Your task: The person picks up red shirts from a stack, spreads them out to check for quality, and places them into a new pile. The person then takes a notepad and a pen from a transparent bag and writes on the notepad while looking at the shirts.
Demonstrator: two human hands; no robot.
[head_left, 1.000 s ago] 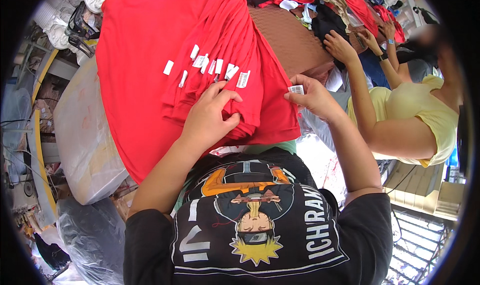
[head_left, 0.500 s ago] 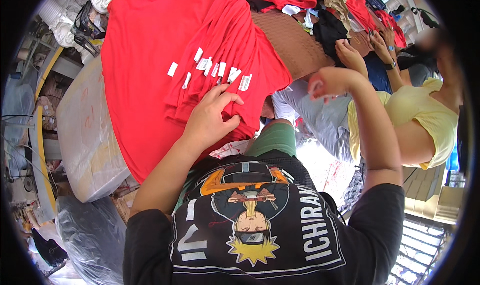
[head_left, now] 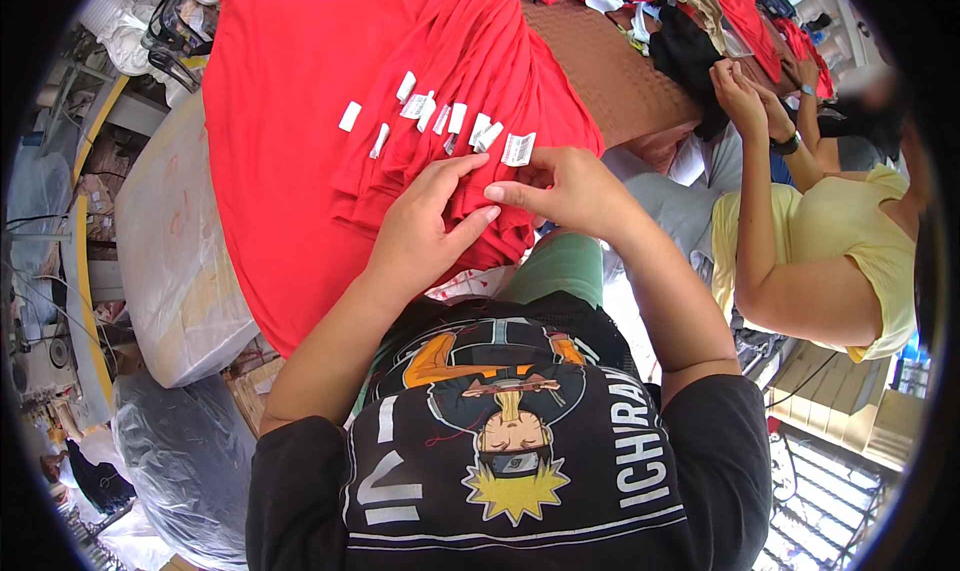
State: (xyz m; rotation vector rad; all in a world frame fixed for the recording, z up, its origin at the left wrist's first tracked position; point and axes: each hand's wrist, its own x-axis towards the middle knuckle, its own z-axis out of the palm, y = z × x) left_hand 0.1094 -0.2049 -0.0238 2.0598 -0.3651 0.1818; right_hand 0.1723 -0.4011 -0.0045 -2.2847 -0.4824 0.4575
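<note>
A stack of red shirts (head_left: 330, 101) lies spread in front of me, with several small white labels (head_left: 440, 116) showing along their folded collars. My left hand (head_left: 425, 226) rests flat on the near edge of the red stack, fingers together. My right hand (head_left: 560, 186) pinches the red cloth just below the rightmost white label (head_left: 518, 149). Both forearms come up from my black printed shirt.
A person in a yellow top (head_left: 850, 261) works at the right, hands (head_left: 745, 96) on dark and red garments. A brown mat (head_left: 610, 71) lies beyond the stack. Plastic-wrapped bundles (head_left: 170, 261) sit at the left, with clutter on the floor.
My right hand swung out to the right and up, then came back to the stack, now pinching the cloth by the rightmost label. My left hand stayed on the red shirts.
</note>
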